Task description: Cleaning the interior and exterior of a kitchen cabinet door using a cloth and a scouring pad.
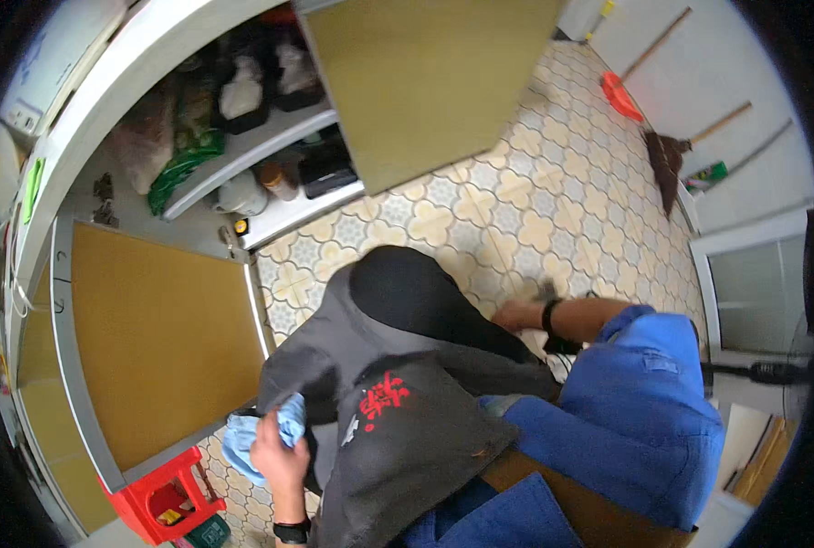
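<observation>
At the lower left, my left hand (280, 452) is closed around a crumpled light blue cloth (242, 442), part of which hangs below the fingers. My right hand (516, 316) is blurred beside my knee at the right, low over the patterned tile floor (475, 205). A small dark blurred shape shows just beyond it, and whether the fingers hold anything is unclear. A dark apron (420, 425) with red writing covers my bent legs. Ahead stands an open cupboard with a yellow-brown door (427, 82) swung outward and a second door panel (160, 342) at the left.
Cupboard shelves (263, 154) hold a green plastic bag (187, 164), a white pot (242, 194), a jar (279, 181) and black containers (328, 171). A red plastic stool (167, 500) stands at lower left. A broom (665, 164) and a red dustpan (620, 97) lean along the right wall.
</observation>
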Tool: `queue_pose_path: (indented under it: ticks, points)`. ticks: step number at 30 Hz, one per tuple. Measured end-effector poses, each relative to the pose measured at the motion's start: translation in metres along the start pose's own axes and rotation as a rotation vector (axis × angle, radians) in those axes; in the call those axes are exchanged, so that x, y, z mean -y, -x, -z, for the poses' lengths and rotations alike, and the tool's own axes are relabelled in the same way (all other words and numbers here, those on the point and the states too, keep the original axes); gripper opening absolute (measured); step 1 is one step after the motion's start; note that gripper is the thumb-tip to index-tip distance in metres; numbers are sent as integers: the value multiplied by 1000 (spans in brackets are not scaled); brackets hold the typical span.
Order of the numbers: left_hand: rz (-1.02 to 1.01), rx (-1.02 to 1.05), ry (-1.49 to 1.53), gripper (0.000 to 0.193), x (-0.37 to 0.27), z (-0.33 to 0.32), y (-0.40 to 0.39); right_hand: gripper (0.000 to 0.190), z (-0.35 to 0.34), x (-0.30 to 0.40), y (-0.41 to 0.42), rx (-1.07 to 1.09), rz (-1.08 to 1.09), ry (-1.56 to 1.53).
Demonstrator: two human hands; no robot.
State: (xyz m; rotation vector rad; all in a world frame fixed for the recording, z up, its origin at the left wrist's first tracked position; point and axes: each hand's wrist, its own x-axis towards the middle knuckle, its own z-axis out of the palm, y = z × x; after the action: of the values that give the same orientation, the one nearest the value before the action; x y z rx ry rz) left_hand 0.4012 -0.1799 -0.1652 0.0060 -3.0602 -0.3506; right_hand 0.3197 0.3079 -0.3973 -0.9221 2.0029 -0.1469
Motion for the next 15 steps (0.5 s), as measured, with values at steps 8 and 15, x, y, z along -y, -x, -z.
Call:
queue_pose_path:
  ticks: [8,15]
  points:
    - [-72,-134,40,60,-7,15,-36,16,125,14,152,-583,-801,-11]
    - [-77,-56,44,59,-22,6,-34,33,68,-27,263,-429,-1036,-122]
